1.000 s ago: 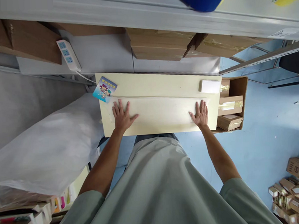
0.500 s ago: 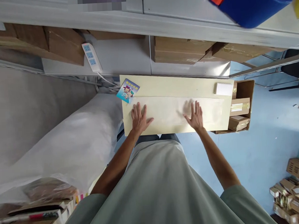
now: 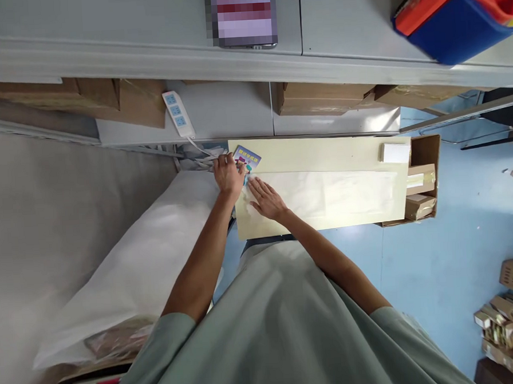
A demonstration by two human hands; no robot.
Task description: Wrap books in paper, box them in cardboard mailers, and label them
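A small booklet [image 3: 250,155] with a blue and purple cartoon cover lies at the upper left corner of a pale yellow board [image 3: 314,153]. My left hand [image 3: 228,175] is at its left side, fingers bent and closed on its edge, covering part of the cover. Just right of it, my right hand [image 3: 268,199] rests flat with fingers stretched out. It lies on the left end of a long, thin whitish sheet [image 3: 346,190] spread along the board. A small white block or stack [image 3: 395,152] sits at the board's upper right.
Behind the board is a grey shelf with cardboard boxes [image 3: 324,98] and a white power strip [image 3: 178,114]. An open carton [image 3: 437,154] of small boxes stands at right. A big white plastic bag [image 3: 169,248] lies left. Above are a red-and-blue bin [image 3: 446,33] and a pixelated device [image 3: 244,18].
My left hand has moved up and left from the sheet to the booklet. My right hand has slid left along the sheet, close beside it. The view has shifted slightly.
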